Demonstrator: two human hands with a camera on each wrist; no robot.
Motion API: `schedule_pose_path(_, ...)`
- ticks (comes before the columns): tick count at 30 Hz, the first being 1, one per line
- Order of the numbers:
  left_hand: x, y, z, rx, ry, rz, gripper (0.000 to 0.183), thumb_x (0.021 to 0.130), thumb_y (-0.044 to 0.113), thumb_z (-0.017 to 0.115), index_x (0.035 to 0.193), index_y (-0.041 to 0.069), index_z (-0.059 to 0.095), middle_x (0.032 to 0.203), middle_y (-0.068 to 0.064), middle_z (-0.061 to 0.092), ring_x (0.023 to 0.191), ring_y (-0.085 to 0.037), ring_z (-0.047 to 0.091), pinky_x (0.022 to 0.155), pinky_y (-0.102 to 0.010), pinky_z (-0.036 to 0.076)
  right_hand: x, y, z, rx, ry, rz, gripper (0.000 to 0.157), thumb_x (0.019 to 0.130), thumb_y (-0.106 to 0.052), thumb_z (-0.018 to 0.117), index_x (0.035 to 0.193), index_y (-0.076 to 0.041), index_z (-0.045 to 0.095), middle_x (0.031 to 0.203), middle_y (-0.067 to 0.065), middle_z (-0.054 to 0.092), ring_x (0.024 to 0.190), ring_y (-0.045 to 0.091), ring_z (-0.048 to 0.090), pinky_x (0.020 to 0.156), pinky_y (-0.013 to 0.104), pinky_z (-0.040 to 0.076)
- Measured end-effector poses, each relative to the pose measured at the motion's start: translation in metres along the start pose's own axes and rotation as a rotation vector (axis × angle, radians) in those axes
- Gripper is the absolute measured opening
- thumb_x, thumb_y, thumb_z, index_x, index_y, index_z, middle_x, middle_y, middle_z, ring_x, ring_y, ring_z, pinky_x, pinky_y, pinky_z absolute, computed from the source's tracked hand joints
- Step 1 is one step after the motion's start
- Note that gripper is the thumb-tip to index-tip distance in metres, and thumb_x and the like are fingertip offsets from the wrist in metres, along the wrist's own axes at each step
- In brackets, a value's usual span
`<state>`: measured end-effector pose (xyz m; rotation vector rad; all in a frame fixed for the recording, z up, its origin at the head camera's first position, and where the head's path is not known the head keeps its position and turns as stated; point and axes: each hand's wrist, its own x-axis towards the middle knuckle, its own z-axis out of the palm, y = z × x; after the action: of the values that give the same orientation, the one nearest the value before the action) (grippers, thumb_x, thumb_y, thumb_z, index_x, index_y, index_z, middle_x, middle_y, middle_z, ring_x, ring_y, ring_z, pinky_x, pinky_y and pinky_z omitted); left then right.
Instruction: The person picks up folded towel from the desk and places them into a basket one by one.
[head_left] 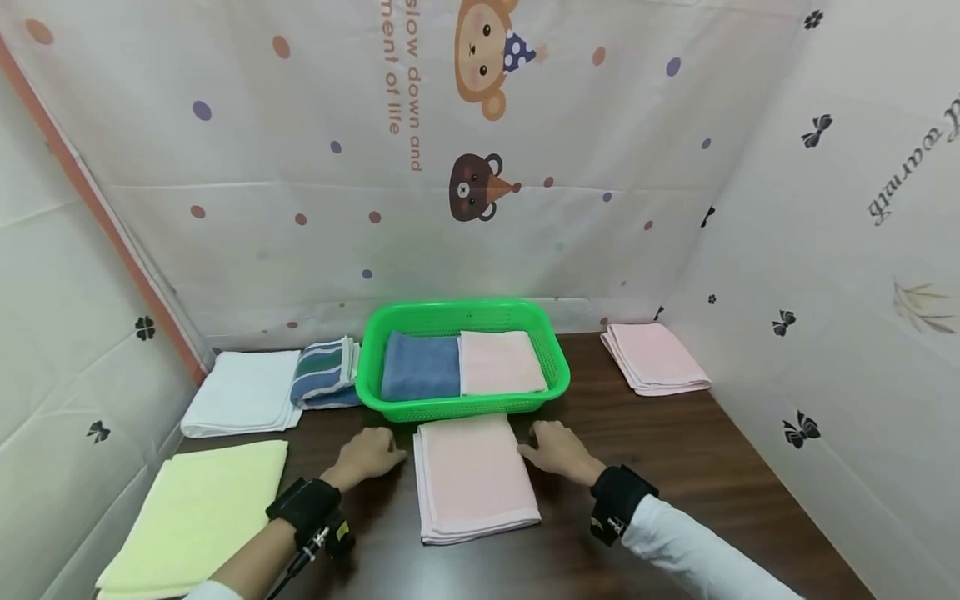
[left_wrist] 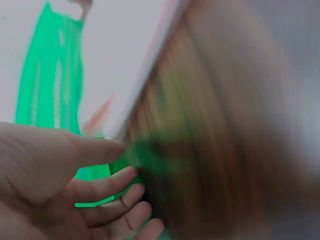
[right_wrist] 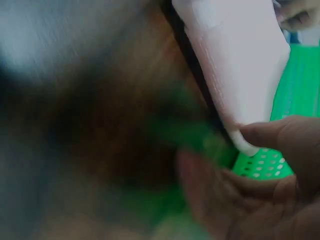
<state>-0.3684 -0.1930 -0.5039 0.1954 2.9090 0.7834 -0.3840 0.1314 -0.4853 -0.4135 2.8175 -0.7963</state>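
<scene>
A folded pink towel (head_left: 477, 479) with a whitish edge lies flat on the dark wooden table, its far edge right at the front of a green basket (head_left: 463, 407). Left of this towel is my left hand (head_left: 369, 454), fingers loosely bent, thumb and fingertips a little apart from its side. In the left wrist view that hand (left_wrist: 75, 185) shows nothing between thumb and fingers. On the opposite side, my right hand (head_left: 558, 451) has its fingertips close to the towel's far right corner. The right wrist view puts its thumb (right_wrist: 260, 134) right at the towel's edge.
Inside the basket, a folded blue towel (head_left: 422, 367) and a pink towel (head_left: 501, 363) lie side by side. White (head_left: 243, 392), striped (head_left: 326, 372) and yellow (head_left: 198, 508) towels lie at left. Another pink towel (head_left: 656, 357) sits at back right. Patterned curtains (head_left: 300, 167) surround the table.
</scene>
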Motion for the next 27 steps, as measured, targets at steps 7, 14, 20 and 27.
schedule_pose_path(7,-0.011,0.032,0.019,-0.17,0.018,0.087,0.05,0.099,0.021,0.06,0.055,0.017,0.039,0.05,0.008,0.029,0.045,-0.006,0.027,0.045,-0.019,0.018,-0.002,0.009,-0.001,0.445,-0.22,0.112,0.025,0.1,-0.015,0.064,0.105,0.009,0.07,0.086,0.016,0.068,0.069,0.029,0.074,0.059,0.038,0.064)
schedule_pose_path(14,-0.017,0.049,0.019,-0.501,-0.12,-0.142,0.033,0.097,0.019,0.065,0.116,-0.007,0.059,0.092,-0.012,0.061,0.076,-0.018,0.058,0.063,-0.03,0.051,-0.005,0.004,0.005,0.459,-0.213,0.149,0.02,0.1,-0.014,0.065,0.096,0.005,0.07,0.08,0.013,0.068,0.062,0.018,0.071,0.057,0.035,0.063)
schedule_pose_path(20,-0.02,0.04,0.015,-0.692,-0.159,-0.301,0.022,0.095,0.014,0.066,0.091,-0.007,0.064,0.088,-0.015,0.068,0.076,-0.019,0.067,0.069,-0.04,0.064,-0.006,-0.001,0.005,0.437,-0.197,0.141,0.019,0.099,-0.013,0.066,0.092,0.005,0.07,0.081,0.017,0.068,0.058,0.018,0.07,0.056,0.036,0.063)
schedule_pose_path(27,-0.018,0.027,0.012,-0.787,-0.239,-0.399,0.019,0.094,0.015,0.072,0.093,-0.004,0.07,0.081,-0.007,0.07,0.07,-0.014,0.067,0.067,-0.031,0.064,-0.002,-0.004,0.01,0.454,-0.171,0.129,0.017,0.096,-0.012,0.07,0.091,0.004,0.072,0.077,0.01,0.068,0.064,0.019,0.071,0.056,0.036,0.063)
